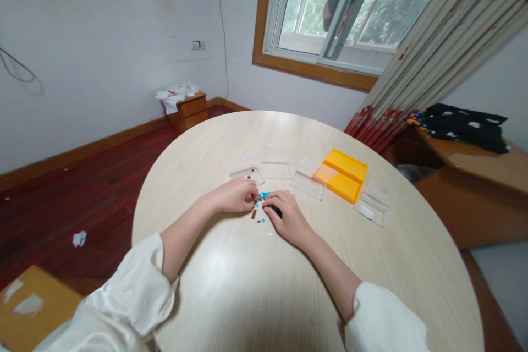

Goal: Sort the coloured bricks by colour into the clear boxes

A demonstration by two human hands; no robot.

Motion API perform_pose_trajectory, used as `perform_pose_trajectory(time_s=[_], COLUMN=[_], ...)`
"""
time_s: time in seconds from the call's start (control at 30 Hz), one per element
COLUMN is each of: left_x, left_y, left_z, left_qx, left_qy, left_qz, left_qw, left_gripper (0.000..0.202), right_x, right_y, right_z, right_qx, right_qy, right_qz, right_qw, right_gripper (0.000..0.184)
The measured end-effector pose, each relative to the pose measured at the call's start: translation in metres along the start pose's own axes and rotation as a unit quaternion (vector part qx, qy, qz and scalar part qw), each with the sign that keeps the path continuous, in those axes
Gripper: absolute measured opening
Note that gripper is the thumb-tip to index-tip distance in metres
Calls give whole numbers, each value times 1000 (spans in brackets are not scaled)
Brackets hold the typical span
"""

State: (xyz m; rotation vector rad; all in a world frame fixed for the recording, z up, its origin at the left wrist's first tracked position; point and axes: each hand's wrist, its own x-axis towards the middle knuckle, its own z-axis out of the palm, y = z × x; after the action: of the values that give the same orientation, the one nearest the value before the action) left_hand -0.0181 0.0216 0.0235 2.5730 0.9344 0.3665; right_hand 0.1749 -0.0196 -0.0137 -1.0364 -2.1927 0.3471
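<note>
Small building-brick-like pieces lie in a loose pile on the round table, blue pieces [264, 195] at the back and a brown piece [253, 214] nearer me. My left hand [237, 195] is at the pile's left side, thumb and forefinger pinched together; whatever is between them is too small to make out. On the right, my right hand [287, 215] has its fingers curled round a small black object [275, 210], partly hidden by them. A few pale bits [270, 234] rest on the tabletop in front of the pile.
Behind my hands stand clear plastic boxes: a left box [259, 180] with a few brown pieces, a middle box [276, 177], and a right box [307, 193]. An open yellow case [350, 184] and another clear box [371, 220] lie farther right on the round table [231, 297].
</note>
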Motion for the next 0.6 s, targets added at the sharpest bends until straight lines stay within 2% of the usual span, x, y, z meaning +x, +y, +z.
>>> perform_pose_trajectory(time_s=[0.37,0.6], left_x=[2,2], left_y=[-3,-2], left_z=[1,2], left_qx=[13,7], left_qy=[1,9], left_qz=[-7,-24], left_qw=[1000,1000], left_gripper=[14,15], right_x=[-1,0], right_y=[3,2], right_z=[0,-1], right_qx=[12,15], right_qy=[62,72], right_qz=[26,34], right_qw=[998,997], right_gripper=[14,13])
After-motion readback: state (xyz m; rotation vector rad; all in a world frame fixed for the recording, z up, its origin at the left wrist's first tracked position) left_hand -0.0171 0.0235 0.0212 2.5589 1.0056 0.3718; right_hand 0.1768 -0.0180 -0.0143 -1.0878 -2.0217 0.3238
